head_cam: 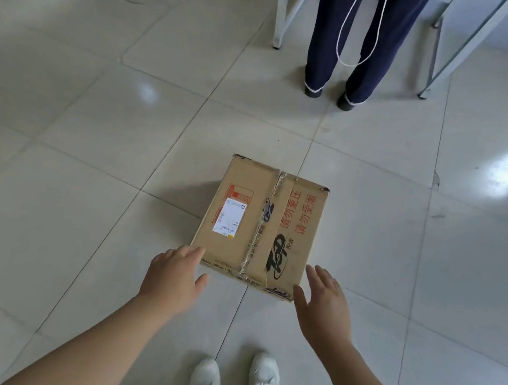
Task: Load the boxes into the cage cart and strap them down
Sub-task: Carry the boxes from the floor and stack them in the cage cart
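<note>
The box (258, 224) sits on the tiled floor (94, 144), just ahead of both hands and between them. The step in hand looks like the pick-up that starts the loading. The left hand (172, 274) has its fingers straight and together, thumb apart, with the fingertips at the box's near left corner; whether they touch the cardboard cannot be told. The right hand (322, 303) is spread, fingers slightly fanned, just beside the near right corner and apart from it. Neither hand holds anything.

The next move probably calls for both palms to close on opposite side walls, low enough to get under the edges, then a level lift. No cage cart shows in this view.

The box is plain brown corrugated card, squarish, with scuffed dark corners. A wrinkled tape seam (263, 221) runs down the middle of its top, away from the hands. A white shipping label (229, 218) lies on the left hand's side and red printed characters on the right hand's side. The floor is glossy pale tile with grey joints.

Beyond the box, well past the hands, another person's dark trouser legs (334, 37) stand with a loop of thin white rope (350, 65) hanging before them.
</note>
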Demonstrator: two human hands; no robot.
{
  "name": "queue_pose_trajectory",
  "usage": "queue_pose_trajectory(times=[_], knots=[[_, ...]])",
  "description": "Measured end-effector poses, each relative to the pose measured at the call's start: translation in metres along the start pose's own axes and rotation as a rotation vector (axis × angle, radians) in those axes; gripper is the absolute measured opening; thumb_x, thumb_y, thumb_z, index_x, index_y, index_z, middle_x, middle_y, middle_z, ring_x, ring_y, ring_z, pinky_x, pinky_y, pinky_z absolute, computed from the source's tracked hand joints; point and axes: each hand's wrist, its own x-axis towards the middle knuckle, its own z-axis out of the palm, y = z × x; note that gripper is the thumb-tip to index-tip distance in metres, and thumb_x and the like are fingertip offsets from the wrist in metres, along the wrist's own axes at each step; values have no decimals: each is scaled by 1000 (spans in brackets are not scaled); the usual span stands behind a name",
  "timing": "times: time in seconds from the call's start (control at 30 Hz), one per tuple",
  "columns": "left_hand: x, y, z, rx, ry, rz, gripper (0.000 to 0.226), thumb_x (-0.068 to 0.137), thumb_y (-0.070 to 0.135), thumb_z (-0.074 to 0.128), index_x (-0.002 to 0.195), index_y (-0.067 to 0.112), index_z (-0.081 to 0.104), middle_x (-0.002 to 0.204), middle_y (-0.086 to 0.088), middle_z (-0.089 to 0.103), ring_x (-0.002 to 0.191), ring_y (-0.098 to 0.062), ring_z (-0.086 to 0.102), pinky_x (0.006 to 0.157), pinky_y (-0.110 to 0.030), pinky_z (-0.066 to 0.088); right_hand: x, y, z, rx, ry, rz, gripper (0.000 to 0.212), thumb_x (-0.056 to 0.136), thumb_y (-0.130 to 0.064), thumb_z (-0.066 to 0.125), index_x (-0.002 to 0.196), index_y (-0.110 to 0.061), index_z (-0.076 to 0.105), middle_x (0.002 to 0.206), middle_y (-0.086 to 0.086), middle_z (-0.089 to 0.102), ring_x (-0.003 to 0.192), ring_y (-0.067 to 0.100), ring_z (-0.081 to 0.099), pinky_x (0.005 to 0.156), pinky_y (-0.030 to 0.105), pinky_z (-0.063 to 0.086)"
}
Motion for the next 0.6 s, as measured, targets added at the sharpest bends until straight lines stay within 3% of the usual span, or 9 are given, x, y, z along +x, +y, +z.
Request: queue_pose_trajectory(times=[0.2, 0.43, 0.6], knots=[[103, -26, 109, 21, -49, -9, 58, 93, 46, 47, 144, 23, 32, 142, -2, 39, 128, -24, 40, 101, -34, 33, 86, 47, 117, 1, -16, 59, 52, 98, -38, 42, 146, -19, 32, 150, 2, 37, 140, 21, 28, 116, 31, 20], [197, -60, 217, -32, -149, -94, 81, 87, 61, 50, 151, 37, 7, 154, -18, 5, 140, -36, 18, 111, -42, 25, 155, 90, 233, 16, -52, 179, 60, 98, -45, 38, 151, -30, 13, 157, 18, 12, 144, 33, 15, 118, 41, 19], [231, -76, 264, -137, -168, -180, 93, 79, 71, 51, 144, 52, -11, 153, -20, -2, 137, -41, 19, 107, -48, 30, 179, 100, 280, 130, -30, 254, 66, 91, -51, 45, 148, -42, 14, 150, 22, 7, 134, 41, 25, 109, 47, 34]])
